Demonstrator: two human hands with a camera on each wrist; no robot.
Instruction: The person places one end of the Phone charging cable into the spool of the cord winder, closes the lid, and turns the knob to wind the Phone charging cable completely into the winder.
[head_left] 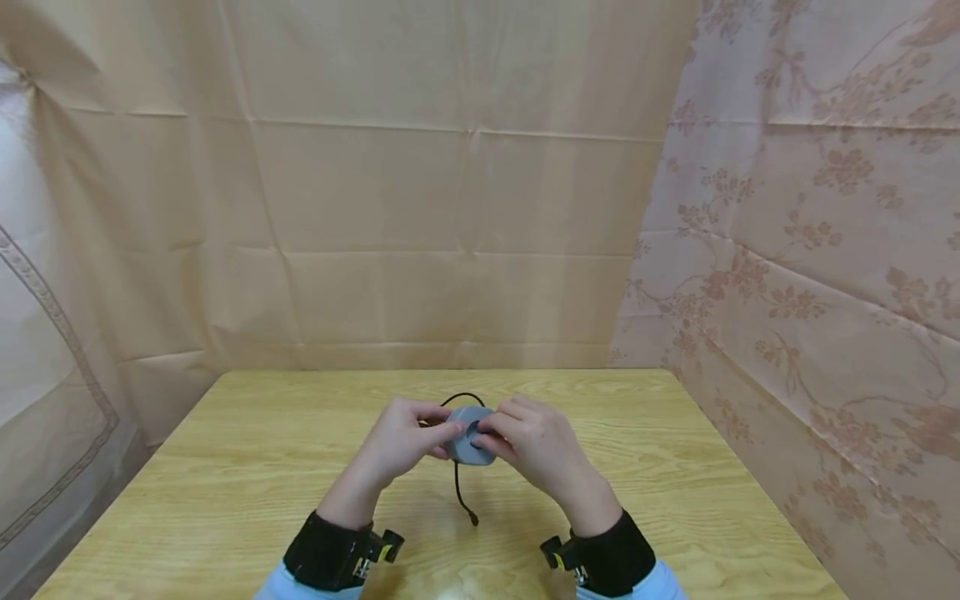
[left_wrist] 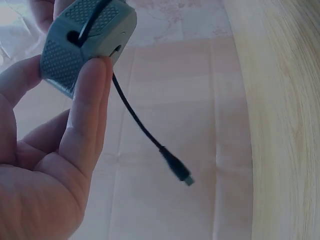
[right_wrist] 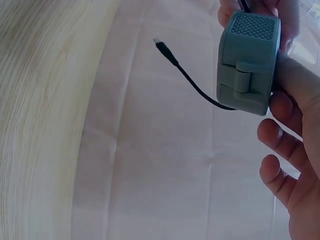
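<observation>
A grey-blue cable winder [head_left: 460, 450] with textured panels is held up above the table between both hands. My left hand [head_left: 405, 437] grips its left side, thumb on the front face and fingers behind. At the dark round opening in that face, the thumb and index finger of my right hand [head_left: 536, 442] pinch the middle; what lies under their tips is hidden. A black cable [left_wrist: 131, 111] leaves a slot in the winder's edge and hangs down to a small metal-tipped plug [left_wrist: 176, 165]. Another stretch of the cable arches above the winder. A hinge-like catch shows on the casing [right_wrist: 245, 82] in the right wrist view.
Below the hands lies a light wood-grain table [head_left: 300, 467]. A beige cloth [head_left: 375, 208] hangs behind its far edge, and a floral cloth [head_left: 810, 275] hangs on the right. Both wrists carry black straps with small cameras.
</observation>
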